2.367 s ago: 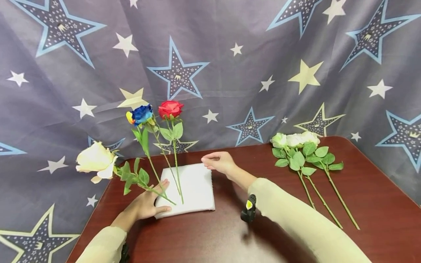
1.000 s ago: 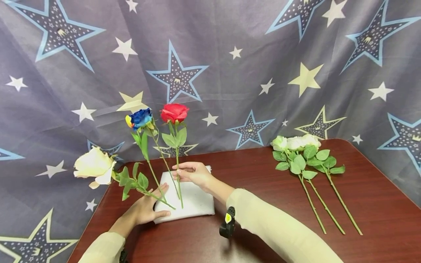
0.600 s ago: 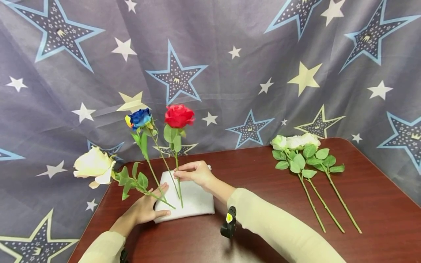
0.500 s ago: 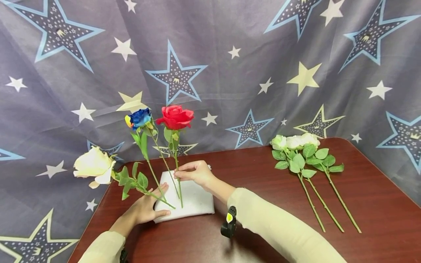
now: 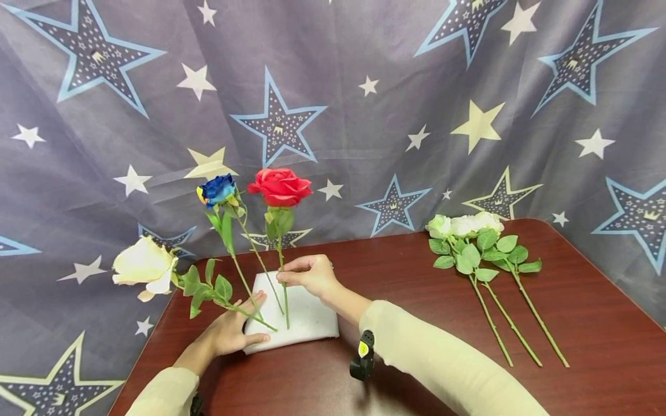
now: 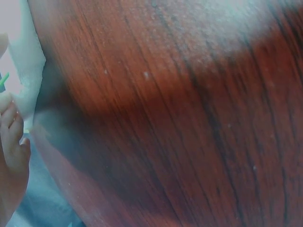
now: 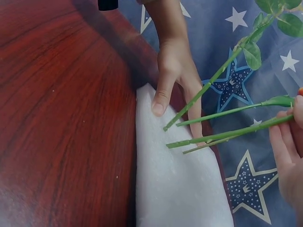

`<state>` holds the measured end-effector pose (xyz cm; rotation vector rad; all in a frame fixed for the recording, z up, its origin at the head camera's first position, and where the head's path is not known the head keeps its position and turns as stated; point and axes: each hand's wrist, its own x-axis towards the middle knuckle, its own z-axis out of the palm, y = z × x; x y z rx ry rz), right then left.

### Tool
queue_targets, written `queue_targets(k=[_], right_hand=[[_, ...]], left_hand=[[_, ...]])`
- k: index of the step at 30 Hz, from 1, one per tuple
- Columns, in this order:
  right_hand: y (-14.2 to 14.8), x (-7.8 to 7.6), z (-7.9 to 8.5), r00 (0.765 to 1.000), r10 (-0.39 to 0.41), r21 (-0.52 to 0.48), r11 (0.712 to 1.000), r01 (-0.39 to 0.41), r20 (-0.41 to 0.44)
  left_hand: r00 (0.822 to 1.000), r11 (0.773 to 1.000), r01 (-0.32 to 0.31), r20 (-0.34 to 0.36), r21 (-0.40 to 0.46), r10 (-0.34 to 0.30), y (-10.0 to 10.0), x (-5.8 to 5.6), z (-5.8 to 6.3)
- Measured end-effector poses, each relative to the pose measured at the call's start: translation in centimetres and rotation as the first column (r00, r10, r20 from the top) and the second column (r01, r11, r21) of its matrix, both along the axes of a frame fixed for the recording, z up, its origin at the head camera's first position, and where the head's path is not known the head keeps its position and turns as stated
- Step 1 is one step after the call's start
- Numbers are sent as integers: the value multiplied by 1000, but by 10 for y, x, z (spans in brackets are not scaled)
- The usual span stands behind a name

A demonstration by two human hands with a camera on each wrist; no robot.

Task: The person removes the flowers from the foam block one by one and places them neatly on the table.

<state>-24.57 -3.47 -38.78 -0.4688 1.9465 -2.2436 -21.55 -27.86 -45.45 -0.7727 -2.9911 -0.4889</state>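
A white foam block lies on the table with several flower stems standing in its top. My right hand pinches the stem of the red rose between thumb and fingers, above the foam. The rose stands nearly upright. Fingers spread, my left hand rests on the block's left side, thumb along the front. Beside the red rose are a blue rose, with a yellow bloom partly hidden behind it, and a cream rose leaning far left over the left hand. The right wrist view shows the stem ends meeting the foam.
Several white roses with green leaves lie at the right of the brown table, stems toward the front. A grey curtain printed with stars hangs behind the table.
My right hand has moved from the block's back right corner to the red rose's stem. The red bloom has turned and shifted slightly right. My left hand stays on the foam.
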Motion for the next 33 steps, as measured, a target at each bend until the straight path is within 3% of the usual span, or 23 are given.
queue_targets(k=[8, 17, 22, 33], right_hand=[[-2, 2, -1, 997, -79, -48, 996, 78, -15], [6, -2, 10, 991, -125, -108, 986, 130, 51], [18, -5, 12, 990, -128, -108, 985, 134, 56], [61, -13, -1, 983, -169, -79, 982, 174, 69]], left_hand=[[999, 1000, 19, -26, -4, -19, 4, 0, 1], [998, 999, 34, -57, -1, -34, 3, -1, -2], [997, 999, 43, -70, 2, -43, 1, 0, -3], [993, 998, 56, -101, 12, -54, 2, 1, -2]])
